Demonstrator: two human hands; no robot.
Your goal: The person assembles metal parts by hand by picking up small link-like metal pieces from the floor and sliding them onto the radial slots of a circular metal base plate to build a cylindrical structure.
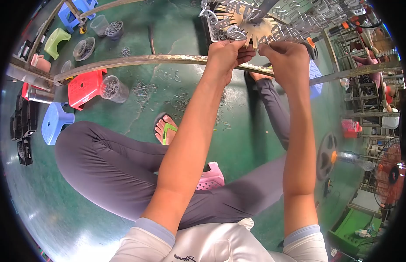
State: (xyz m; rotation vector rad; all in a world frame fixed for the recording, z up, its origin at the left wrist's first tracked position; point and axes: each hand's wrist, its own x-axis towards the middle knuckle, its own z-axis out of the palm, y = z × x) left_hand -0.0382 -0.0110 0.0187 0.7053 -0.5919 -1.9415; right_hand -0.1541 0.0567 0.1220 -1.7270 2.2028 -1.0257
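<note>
At the top of the head view, both my hands are raised at a rack of shiny bent metal pieces [299,26]. My left hand [227,56] has thumb and forefinger pressed together beside a pale round disc with radiating slats [255,28]. The fingers of my right hand [288,56] are pinched at the disc's lower right edge. Whatever lies in either pinch is too small or hidden to make out. Silver looped metal parts [235,32] hang just above my left fingertips.
A worn metal bar [168,59] runs across below my hands. On the green floor stand a red stool [86,88], a clear tub of metal pieces [114,89] and a blue stool [57,122]. Loose metal bits [181,100] lie scattered. An orange fan [391,174] stands right.
</note>
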